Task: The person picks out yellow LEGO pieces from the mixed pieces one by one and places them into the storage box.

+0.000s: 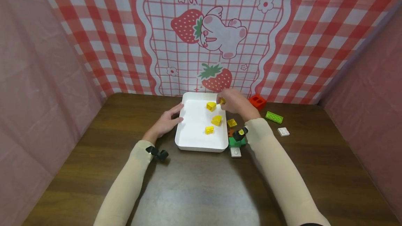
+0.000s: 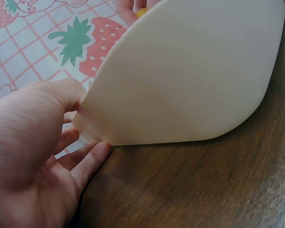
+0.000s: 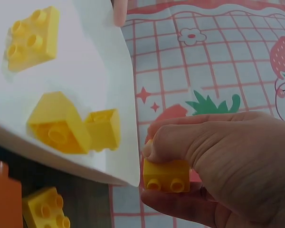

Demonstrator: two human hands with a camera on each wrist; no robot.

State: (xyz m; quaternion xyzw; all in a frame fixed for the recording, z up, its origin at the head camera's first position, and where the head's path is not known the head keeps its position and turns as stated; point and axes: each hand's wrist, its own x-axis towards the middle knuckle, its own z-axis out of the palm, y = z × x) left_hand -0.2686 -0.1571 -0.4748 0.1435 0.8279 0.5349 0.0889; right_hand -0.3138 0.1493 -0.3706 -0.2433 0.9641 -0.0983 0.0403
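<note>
A white tray (image 1: 196, 138) stands on the table. My left hand (image 1: 166, 122) grips its left side. In the left wrist view the left thumb reaches over the rim and fingertips (image 2: 97, 156) touch the outside near the base. Above the tray's far right corner, my right hand (image 1: 233, 101) pinches a yellow toy brick (image 3: 166, 175) with its studs showing. Inside the tray lie a wedge-like yellow block (image 1: 211, 106), a rounded yellow block (image 1: 216, 120) and a small studded yellow brick (image 1: 209, 130).
Right of the tray sit a yellow brick (image 1: 231, 123), an orange-brown brick (image 1: 230, 132), green pieces (image 1: 236, 143) and a white piece (image 1: 236, 152). Farther right are a red block (image 1: 257, 102), a lime-green brick (image 1: 274, 117) and another white piece (image 1: 283, 131). A strawberry-print cloth (image 1: 220, 37) hangs behind.
</note>
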